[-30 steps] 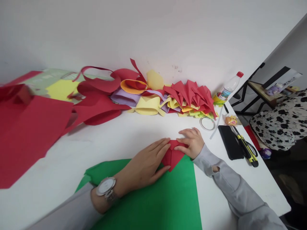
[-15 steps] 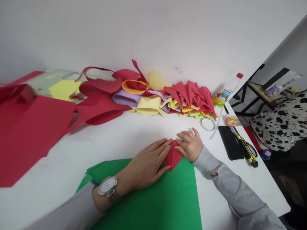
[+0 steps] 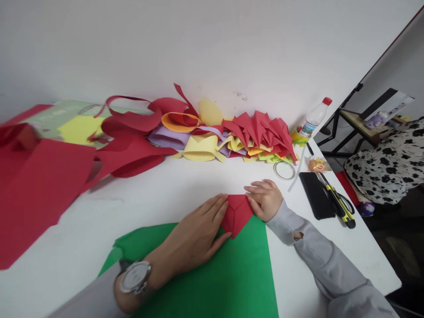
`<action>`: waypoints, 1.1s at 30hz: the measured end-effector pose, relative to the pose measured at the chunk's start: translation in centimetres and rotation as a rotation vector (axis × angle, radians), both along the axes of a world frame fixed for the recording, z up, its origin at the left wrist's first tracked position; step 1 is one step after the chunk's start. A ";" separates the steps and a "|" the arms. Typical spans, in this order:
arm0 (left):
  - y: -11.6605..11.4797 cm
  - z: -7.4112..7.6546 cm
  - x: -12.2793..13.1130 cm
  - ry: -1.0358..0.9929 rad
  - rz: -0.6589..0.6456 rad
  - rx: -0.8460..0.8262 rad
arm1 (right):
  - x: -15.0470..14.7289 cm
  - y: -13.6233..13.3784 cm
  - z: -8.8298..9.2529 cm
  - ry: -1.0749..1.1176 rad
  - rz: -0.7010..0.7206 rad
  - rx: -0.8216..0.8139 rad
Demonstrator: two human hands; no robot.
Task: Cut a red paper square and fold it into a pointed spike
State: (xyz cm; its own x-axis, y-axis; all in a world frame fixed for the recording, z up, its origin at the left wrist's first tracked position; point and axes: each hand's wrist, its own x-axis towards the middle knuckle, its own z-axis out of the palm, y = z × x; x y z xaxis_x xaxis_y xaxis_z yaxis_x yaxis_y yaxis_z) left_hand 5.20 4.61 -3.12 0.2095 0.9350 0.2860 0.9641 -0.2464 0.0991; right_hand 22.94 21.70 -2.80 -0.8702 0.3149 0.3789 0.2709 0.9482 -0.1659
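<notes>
A small folded red paper piece (image 3: 237, 213) lies at the top edge of a green paper sheet (image 3: 225, 274) on the white table (image 3: 159, 190). My left hand (image 3: 195, 234), with a wristwatch, lies flat on its left side with fingers stretched out. My right hand (image 3: 265, 199) presses the piece's right flap with curled fingers. Both hands touch the red piece.
A heap of red, yellow, purple and orange paper shapes (image 3: 212, 132) lines the wall. Big red sheets (image 3: 39, 185) lie at the left. At the right are a tape roll (image 3: 285, 170), a black phone (image 3: 313, 195), a yellow utility knife (image 3: 338, 205) and a water bottle (image 3: 313, 119).
My hands have drawn slightly apart, so more of the folded red piece shows between them. The left hand slid back and to the left.
</notes>
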 end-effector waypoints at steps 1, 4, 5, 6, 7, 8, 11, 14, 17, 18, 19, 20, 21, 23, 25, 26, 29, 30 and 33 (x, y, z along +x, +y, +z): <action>0.0 -0.1 0.0 -0.010 -0.001 0.004 | 0.1 0.1 0.0 0.003 0.003 -0.014; -0.1 -0.2 0.2 -0.024 0.022 0.006 | 0.2 0.2 0.0 0.005 0.005 -0.024; -0.1 -0.2 0.2 -0.016 0.031 0.005 | 0.2 0.2 0.1 0.004 0.002 -0.022; -0.1 -0.2 0.3 0.000 0.036 0.003 | 0.2 0.2 0.1 0.005 -0.001 -0.022; -0.2 -0.1 0.3 0.022 0.038 0.006 | 0.2 0.2 0.1 0.005 -0.004 -0.023; -0.2 -0.1 0.4 0.046 0.038 0.013 | 0.2 0.1 0.1 0.004 -0.005 -0.024; -0.2 0.1 0.5 0.097 0.032 0.040 | 0.1 0.1 0.1 0.005 -0.003 -0.025; -0.2 0.2 0.3 0.083 0.025 0.052 | 0.2 0.1 -0.1 0.010 0.009 -0.018; 0.0 0.3 -0.1 0.031 0.013 0.084 | 0.4 0.4 -0.4 0.049 0.021 -0.023; 0.0 0.3 -0.3 0.010 0.003 0.105 | 0.4 0.6 -0.5 0.069 0.031 -0.030; 0.0 0.3 -0.4 -0.011 -0.007 0.132 | 0.5 0.7 -0.6 0.090 0.045 -0.041; 0.1 0.4 -0.5 -0.029 -0.009 0.162 | 0.6 0.9 -0.8 0.107 0.061 -0.055; 0.1 0.4 -0.5 -0.043 -0.003 0.196 | 0.6 1.1 -0.9 0.120 0.075 -0.073; 0.3 0.6 -0.4 -0.059 0.030 0.268 | 0.5 1.4 -1.2 0.129 0.081 -0.106; 0.5 0.7 0.0 -0.085 0.068 0.328 | 0.0 1.3 -1.4 0.130 0.056 -0.139; 0.7 0.8 0.3 -0.108 0.072 0.338 | -0.3 1.2 -1.4 0.132 0.034 -0.157; 1.0 0.6 1.1 -0.163 0.063 0.295 | -1.8 0.8 -1.5 0.115 -0.068 -0.216; 1.1 0.5 1.2 -0.174 0.067 0.271 | -2.3 0.7 -1.4 0.097 -0.116 -0.240; 1.4 0.3 1.3 -0.204 0.088 0.212 | -3.6 0.5 -1.2 0.055 -0.233 -0.288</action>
State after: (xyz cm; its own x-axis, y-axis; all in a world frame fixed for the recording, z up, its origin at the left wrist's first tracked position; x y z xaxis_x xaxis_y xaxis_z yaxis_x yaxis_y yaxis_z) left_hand 6.52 5.97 -2.77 0.0485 0.8622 0.5042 0.9480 -0.1986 0.2485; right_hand 19.33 22.24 -4.02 -0.7432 0.6030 0.2898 0.4576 0.7742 -0.4373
